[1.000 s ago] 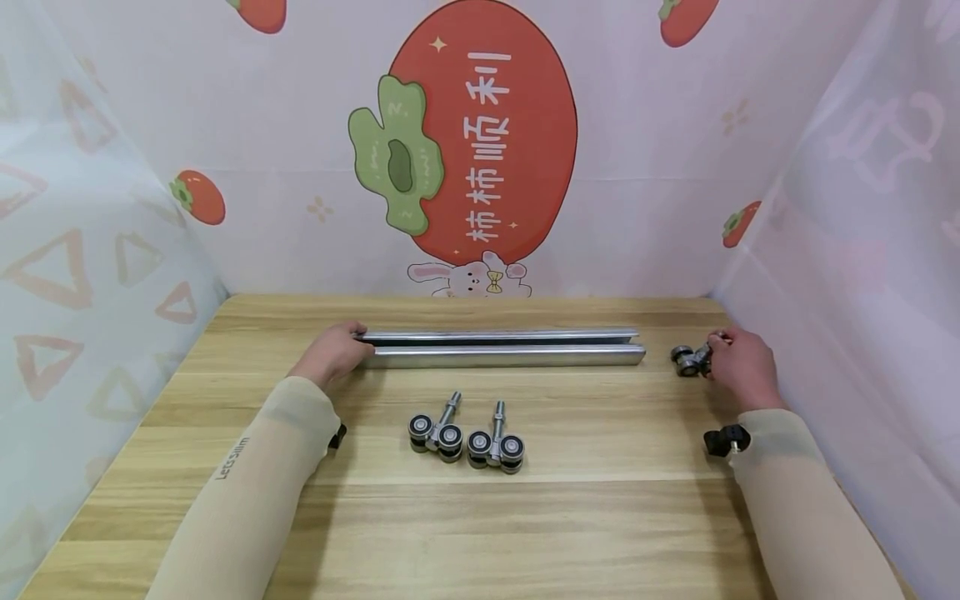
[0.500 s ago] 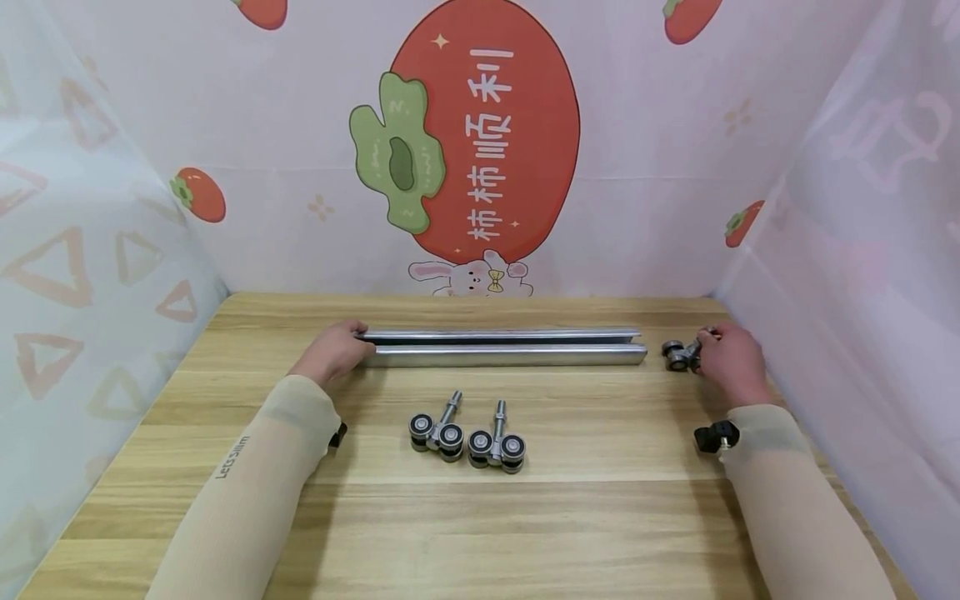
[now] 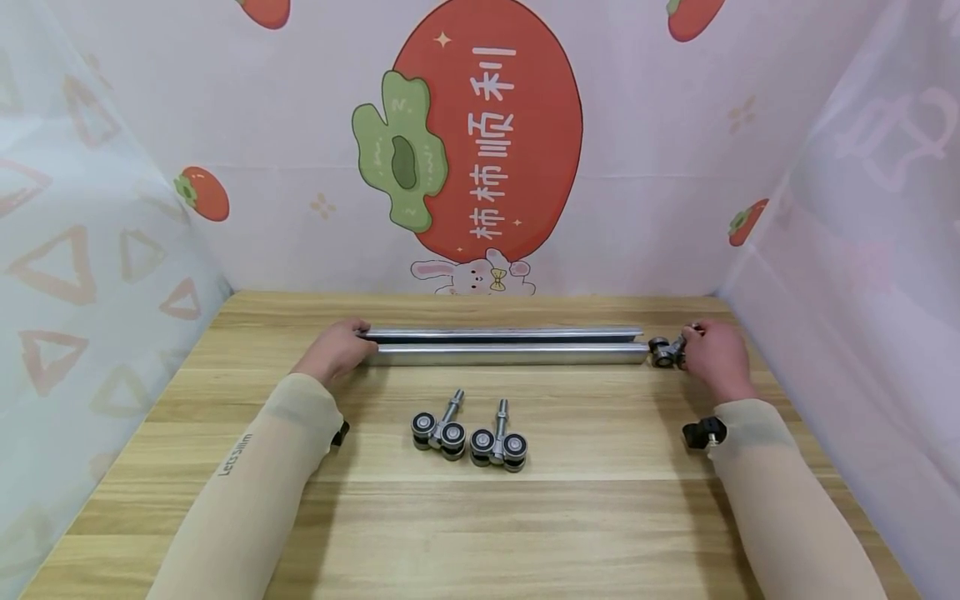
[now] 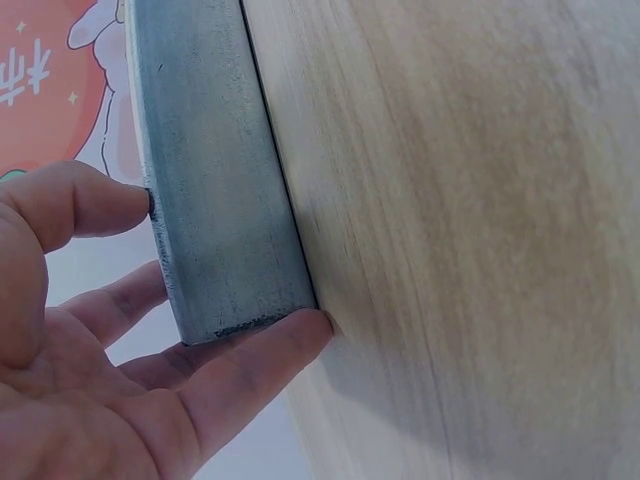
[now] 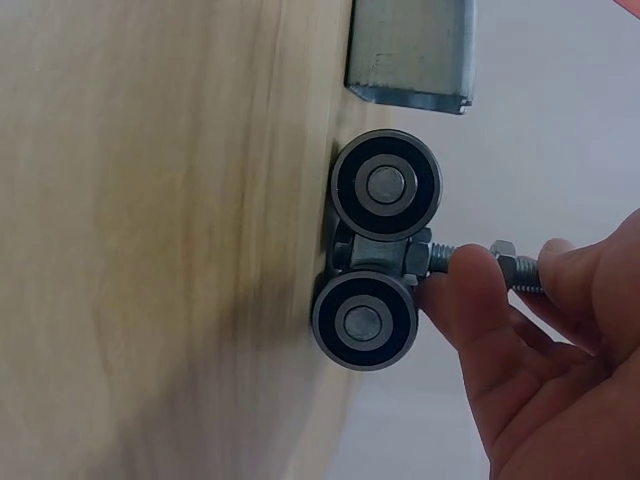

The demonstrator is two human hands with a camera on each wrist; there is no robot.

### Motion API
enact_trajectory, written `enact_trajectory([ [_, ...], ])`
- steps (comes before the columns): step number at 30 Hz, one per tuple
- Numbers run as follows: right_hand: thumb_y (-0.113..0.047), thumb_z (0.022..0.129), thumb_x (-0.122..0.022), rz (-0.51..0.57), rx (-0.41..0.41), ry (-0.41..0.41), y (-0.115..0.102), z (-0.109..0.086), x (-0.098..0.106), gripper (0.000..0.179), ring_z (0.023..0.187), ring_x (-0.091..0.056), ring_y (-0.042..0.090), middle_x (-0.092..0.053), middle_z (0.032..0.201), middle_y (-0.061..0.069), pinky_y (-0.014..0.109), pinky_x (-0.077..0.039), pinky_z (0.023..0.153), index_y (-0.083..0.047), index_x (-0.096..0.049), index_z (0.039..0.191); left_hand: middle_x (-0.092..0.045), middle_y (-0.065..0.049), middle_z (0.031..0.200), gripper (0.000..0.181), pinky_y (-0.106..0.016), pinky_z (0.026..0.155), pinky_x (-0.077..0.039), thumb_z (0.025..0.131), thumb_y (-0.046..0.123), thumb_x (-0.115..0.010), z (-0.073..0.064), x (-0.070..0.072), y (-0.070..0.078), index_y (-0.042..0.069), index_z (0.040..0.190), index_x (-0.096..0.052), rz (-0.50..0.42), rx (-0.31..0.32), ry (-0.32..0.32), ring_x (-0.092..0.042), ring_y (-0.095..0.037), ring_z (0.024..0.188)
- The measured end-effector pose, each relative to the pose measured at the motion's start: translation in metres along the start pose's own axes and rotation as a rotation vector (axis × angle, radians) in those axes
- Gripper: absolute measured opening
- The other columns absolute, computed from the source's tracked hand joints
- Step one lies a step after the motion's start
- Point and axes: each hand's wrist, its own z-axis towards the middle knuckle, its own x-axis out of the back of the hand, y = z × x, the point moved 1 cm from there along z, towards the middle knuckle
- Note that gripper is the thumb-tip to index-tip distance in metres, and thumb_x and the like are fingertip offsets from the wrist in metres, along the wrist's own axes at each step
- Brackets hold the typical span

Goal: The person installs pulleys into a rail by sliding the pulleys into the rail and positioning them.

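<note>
wheeled trolley [image 3: 663,353] moved closer to rail [image 3: 510,357], right grip [image 3: 716,360] pinching its bolt [image 5: 441,258], left grip [image 3: 333,352] holding rail's other end

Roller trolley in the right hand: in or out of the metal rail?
Out: the right wrist view shows a gap between the roller trolley and the metal rail.

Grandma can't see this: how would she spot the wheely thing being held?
On the wooden table, find the long metal channel. Past its right end is a roller trolley; the right hand holds its bolt, while two nearer trolleys lie untouched.
</note>
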Motion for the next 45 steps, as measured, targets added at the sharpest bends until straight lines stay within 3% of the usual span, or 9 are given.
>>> enact_trajectory([
  [7,-0.019,0.106,-0.044,-0.018,0.032,0.0,-0.009,0.001,-0.003,0.027,0.077,-0.055,0.038,-0.061,0.085,0.021,0.05,-0.043,0.068,0.002,-0.058,0.097,-0.036,-0.029,0.15,0.062,-0.059,0.111,-0.025,0.097,0.025,-0.057,0.0,-0.001,-0.001,-0.003,0.149,-0.038,-0.005,0.0,-0.002,-0.032,-0.047,0.137],
  [11,-0.018,0.106,-0.044,-0.021,0.037,0.003,-0.012,0.002,-0.004,0.025,0.078,-0.053,0.039,-0.059,0.084,0.02,0.051,-0.042,0.068,0.0,-0.056,0.092,-0.037,-0.03,0.149,0.062,-0.059,0.111,-0.025,0.097,0.025,-0.057,0.0,0.0,-0.001,-0.004,0.149,-0.038,-0.006,0.0,-0.001,-0.032,-0.047,0.136],
  [25,-0.022,0.108,-0.041,0.014,-0.012,-0.072,-0.009,0.003,-0.006,0.031,0.078,-0.061,0.038,-0.065,0.086,0.018,0.048,-0.045,0.067,0.003,-0.057,0.114,-0.038,-0.029,0.149,0.062,-0.059,0.11,-0.026,0.097,0.025,-0.058,-0.001,-0.001,-0.001,-0.003,0.148,-0.039,0.005,0.001,-0.003,-0.034,-0.046,0.136],
  [35,-0.023,0.109,-0.037,0.088,-0.048,-0.079,-0.009,0.003,-0.006,0.033,0.073,-0.064,0.029,-0.063,0.087,0.017,0.042,-0.046,0.064,0.003,-0.056,0.118,-0.037,-0.029,0.15,0.062,-0.059,0.111,-0.025,0.097,0.025,-0.057,0.0,0.0,-0.001,-0.002,0.15,-0.038,-0.001,0.005,-0.004,-0.033,-0.046,0.137],
  [45,-0.025,0.109,-0.038,0.119,-0.024,-0.099,-0.013,0.005,-0.009,0.036,0.071,-0.063,0.024,-0.063,0.093,0.019,0.037,-0.052,0.061,0.003,-0.059,0.118,-0.037,-0.028,0.15,0.062,-0.058,0.111,-0.026,0.096,0.025,-0.057,0.001,0.0,-0.001,-0.003,0.149,-0.039,0.0,0.001,0.002,-0.033,-0.045,0.137],
])
